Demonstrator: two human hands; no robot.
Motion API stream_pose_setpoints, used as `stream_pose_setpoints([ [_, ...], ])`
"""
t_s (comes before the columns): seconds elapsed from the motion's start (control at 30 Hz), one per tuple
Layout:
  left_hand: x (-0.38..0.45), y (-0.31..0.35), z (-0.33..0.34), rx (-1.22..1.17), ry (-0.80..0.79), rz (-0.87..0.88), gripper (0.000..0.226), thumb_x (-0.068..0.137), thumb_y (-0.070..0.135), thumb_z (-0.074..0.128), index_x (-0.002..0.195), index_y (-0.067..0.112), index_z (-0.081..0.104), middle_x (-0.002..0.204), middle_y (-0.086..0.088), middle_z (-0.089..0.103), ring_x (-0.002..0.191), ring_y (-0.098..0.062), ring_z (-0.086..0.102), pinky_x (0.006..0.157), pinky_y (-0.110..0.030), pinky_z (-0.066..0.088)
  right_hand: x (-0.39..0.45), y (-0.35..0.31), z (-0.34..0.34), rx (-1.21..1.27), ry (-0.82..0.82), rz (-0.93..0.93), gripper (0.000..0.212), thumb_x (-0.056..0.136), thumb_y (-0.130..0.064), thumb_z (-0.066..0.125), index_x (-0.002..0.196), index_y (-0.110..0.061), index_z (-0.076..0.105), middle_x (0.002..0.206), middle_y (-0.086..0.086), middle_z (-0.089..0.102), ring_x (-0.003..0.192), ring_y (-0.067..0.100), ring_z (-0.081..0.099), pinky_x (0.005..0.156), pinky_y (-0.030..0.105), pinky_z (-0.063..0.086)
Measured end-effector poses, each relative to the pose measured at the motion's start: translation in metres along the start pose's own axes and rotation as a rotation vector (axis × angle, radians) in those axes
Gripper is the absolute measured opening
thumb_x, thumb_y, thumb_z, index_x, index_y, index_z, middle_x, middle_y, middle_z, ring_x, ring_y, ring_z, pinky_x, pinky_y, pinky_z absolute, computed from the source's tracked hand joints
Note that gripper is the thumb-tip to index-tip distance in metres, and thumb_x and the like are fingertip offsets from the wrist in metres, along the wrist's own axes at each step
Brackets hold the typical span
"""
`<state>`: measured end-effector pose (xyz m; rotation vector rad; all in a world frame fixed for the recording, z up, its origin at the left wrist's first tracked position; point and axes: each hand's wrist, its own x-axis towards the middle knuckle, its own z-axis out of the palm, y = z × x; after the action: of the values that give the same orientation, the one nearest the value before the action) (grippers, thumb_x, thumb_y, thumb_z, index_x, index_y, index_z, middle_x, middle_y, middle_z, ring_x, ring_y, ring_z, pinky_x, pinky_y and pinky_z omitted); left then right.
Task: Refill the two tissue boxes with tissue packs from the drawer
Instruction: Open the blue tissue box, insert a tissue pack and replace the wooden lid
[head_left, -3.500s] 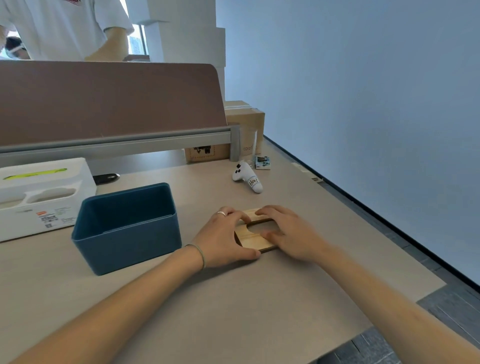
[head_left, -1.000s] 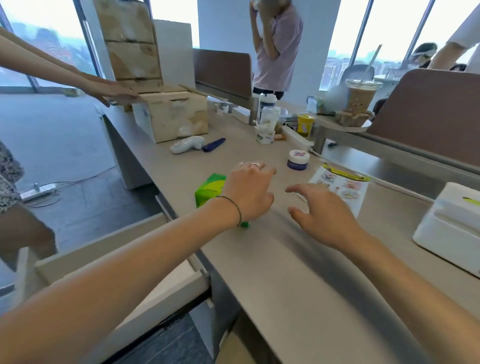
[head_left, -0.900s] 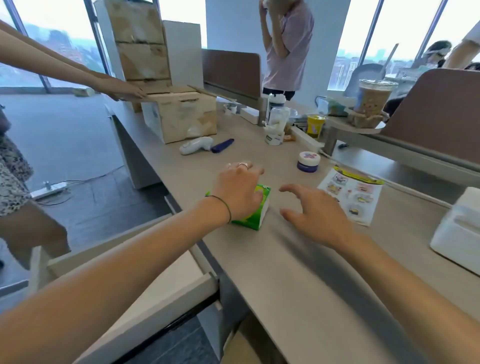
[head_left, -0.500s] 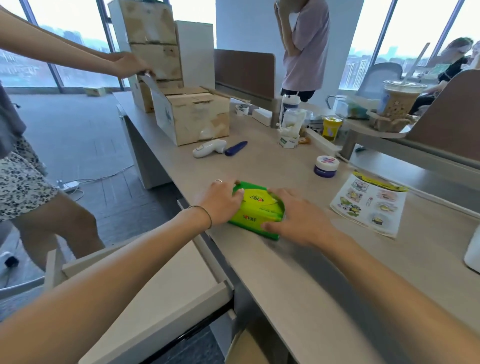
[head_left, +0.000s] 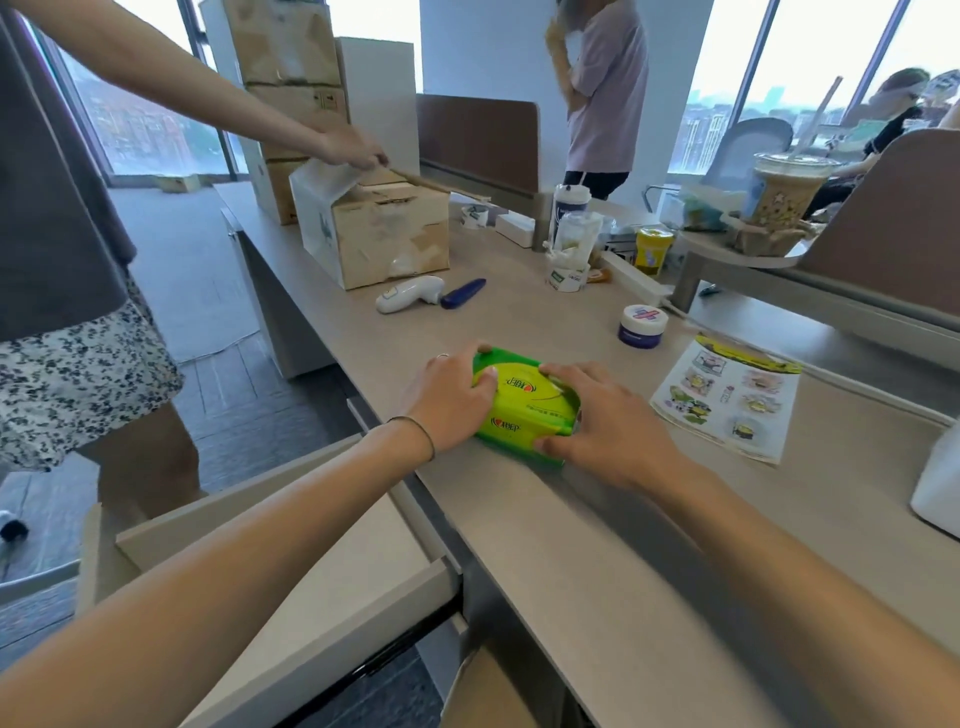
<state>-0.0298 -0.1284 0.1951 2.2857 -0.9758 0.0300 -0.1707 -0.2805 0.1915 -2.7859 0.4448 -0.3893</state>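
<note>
One green tissue pack (head_left: 524, 408) lies on the desk (head_left: 597, 561) near its front edge, and both hands are clamped on it: the left hand (head_left: 449, 400) on its left end, the right hand (head_left: 605, 421) on its right end. At 7 o'clock from the pack the drawer (head_left: 291, 587) stands open. At 3 o'clock lies one sticker sheet (head_left: 727, 397), at 1 o'clock one small jar (head_left: 642, 325). At 11 o'clock are a white thermometer (head_left: 410, 294) and a cardboard box (head_left: 379, 228). One white tissue box (head_left: 937, 488) shows at the right edge.
</note>
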Motion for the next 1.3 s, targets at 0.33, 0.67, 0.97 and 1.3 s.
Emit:
stream_pose_setpoints([
  [0.33, -0.01, 0.068, 0.015, -0.022, 0.017, 0.148, 0.037, 0.1, 0.038, 0.045, 0.134, 0.029, 0.053, 0.101, 0.0, 0.065, 0.086, -0.019, 0.058, 0.076, -0.033, 0.049, -0.049, 0.026, -0.058, -0.051, 0.044, 0.037, 0.09, 0.071, -0.047, 0.078, 0.149, -0.034, 0.036, 0.143, -0.002, 0.044, 0.123, 0.023, 0.05, 0.098, 0.039, 0.045],
  [0.67, -0.033, 0.172, 0.053, -0.077, 0.0, 0.348, 0.035, 0.099, 0.035, 0.046, 0.133, 0.031, 0.051, 0.102, -0.005, 0.066, 0.087, -0.026, 0.059, 0.08, -0.041, 0.052, -0.139, 0.076, -0.138, -0.139, 0.134, 0.153, 0.092, 0.066, -0.043, 0.08, 0.148, -0.034, 0.04, 0.141, 0.001, 0.045, 0.123, 0.025, 0.051, 0.099, 0.039, 0.047],
  [0.97, -0.071, 0.28, 0.095, -0.215, -0.119, 0.531, 0.035, 0.097, 0.04, 0.044, 0.13, 0.032, 0.05, 0.102, -0.007, 0.066, 0.086, -0.027, 0.062, 0.076, -0.041, 0.053, -0.24, 0.121, -0.203, -0.254, 0.195, 0.314, 0.092, 0.065, -0.044, 0.082, 0.147, -0.034, 0.041, 0.138, -0.001, 0.047, 0.118, 0.021, 0.054, 0.093, 0.038, 0.05],
  [1.3, -0.126, 0.389, 0.125, -0.278, -0.192, 0.73, 0.036, 0.102, 0.035, 0.043, 0.136, 0.026, 0.05, 0.1, -0.003, 0.066, 0.071, -0.014, 0.059, 0.058, -0.03, 0.045, -0.355, 0.147, -0.265, -0.34, 0.263, 0.516, 0.092, 0.064, -0.045, 0.085, 0.145, -0.038, 0.041, 0.135, -0.004, 0.046, 0.118, 0.019, 0.052, 0.096, 0.043, 0.049],
])
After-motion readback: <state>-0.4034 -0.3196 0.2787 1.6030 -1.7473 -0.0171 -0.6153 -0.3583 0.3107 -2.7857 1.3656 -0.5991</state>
